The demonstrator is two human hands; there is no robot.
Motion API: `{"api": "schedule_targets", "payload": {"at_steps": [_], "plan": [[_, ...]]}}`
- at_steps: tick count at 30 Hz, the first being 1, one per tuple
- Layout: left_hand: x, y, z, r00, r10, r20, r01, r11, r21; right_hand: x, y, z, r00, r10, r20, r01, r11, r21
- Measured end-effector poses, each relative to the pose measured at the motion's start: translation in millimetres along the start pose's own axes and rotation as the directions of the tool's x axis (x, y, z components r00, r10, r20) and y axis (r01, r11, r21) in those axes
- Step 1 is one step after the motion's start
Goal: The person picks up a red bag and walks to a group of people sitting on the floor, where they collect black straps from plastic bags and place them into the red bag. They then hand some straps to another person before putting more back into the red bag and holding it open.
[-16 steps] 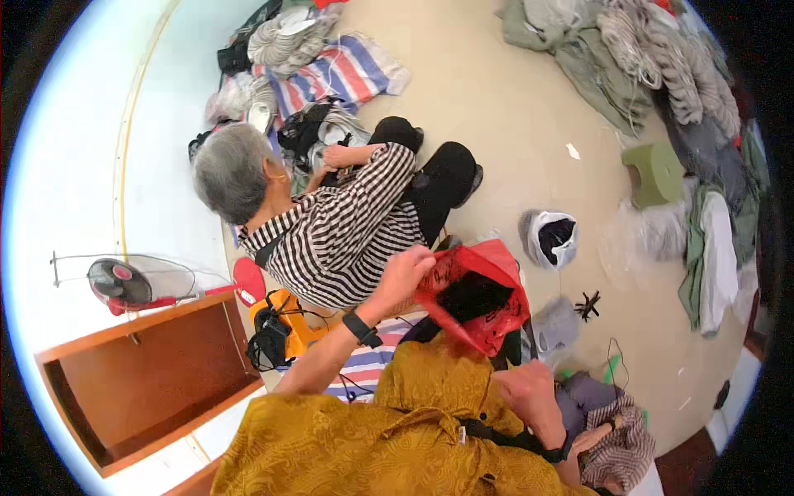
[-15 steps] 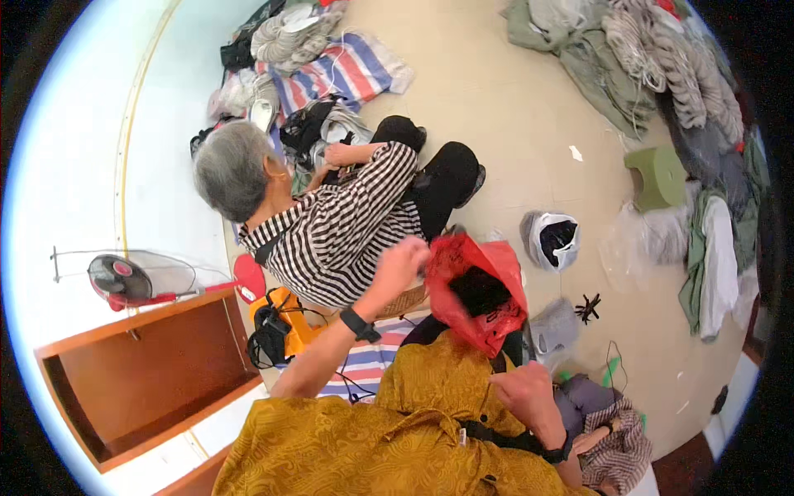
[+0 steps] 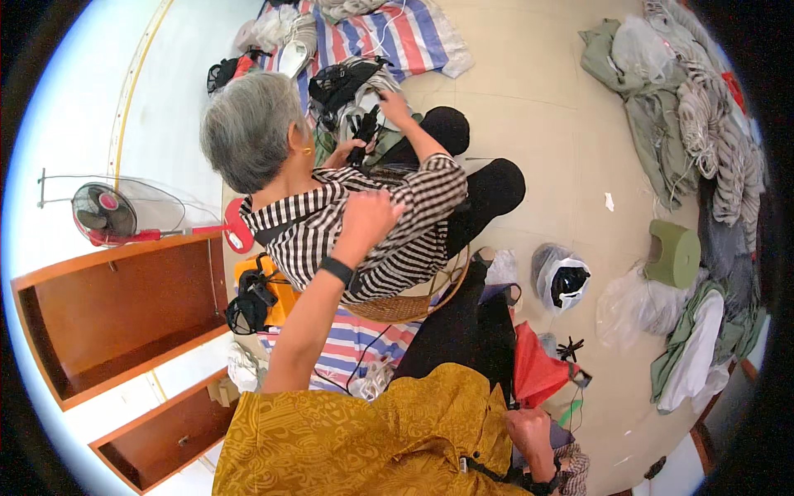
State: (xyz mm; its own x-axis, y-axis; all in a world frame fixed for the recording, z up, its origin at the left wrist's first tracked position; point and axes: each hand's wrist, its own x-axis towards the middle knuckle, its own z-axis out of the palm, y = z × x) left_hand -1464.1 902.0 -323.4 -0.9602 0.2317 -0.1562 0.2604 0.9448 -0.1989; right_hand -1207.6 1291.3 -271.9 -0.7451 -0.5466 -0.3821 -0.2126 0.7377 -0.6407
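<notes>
My left hand [image 3: 372, 217] is raised in front of the striped shirt [image 3: 331, 219] of a seated person. Its fingers are curled together, and whatever they hold, if anything, is too small to make out. Low on the right, my right hand [image 3: 529, 423] is closed in a fist beside my mustard patterned top [image 3: 372, 430]. Just beyond that fist a red plastic bag [image 3: 538, 364] stands tilted by my dark trouser leg, its lower corner close to the knuckles. What the right fingers grip is hidden.
The seated person handles a black item [image 3: 362, 128]. A white-lined bag [image 3: 567, 281] with black contents and a green stool [image 3: 674, 255] stand on the floor. Rope and cloth heaps [image 3: 662, 124] lie far right. A fan [image 3: 103, 211] and wooden cabinet [image 3: 124, 314] are at left.
The red bag has gone from my lap to the right, beside my leg. My left hand has risen away from it. The seated person has lifted one hand off the black item.
</notes>
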Motion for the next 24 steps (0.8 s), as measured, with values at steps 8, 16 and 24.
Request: {"api": "schedule_targets", "payload": {"at_steps": [8,16,24], "plan": [[-16.8,16.2,2.2,0.994,0.041,0.097,-0.034,0.997,-0.074,4.0,3.3,10.1,0.989,0.117,0.085,-0.126,0.986,0.111],[-47.1,34.9,8.5,0.986,0.089,0.142,-0.066,0.984,-0.163,16.7,2.0,16.9,0.951,0.201,0.234,-0.207,0.978,-0.003],[-61.0,37.8,17.1,0.977,0.083,0.198,-0.038,0.975,-0.221,33.0,-4.7,24.2,0.944,0.210,0.253,-0.199,0.978,-0.066]]}}
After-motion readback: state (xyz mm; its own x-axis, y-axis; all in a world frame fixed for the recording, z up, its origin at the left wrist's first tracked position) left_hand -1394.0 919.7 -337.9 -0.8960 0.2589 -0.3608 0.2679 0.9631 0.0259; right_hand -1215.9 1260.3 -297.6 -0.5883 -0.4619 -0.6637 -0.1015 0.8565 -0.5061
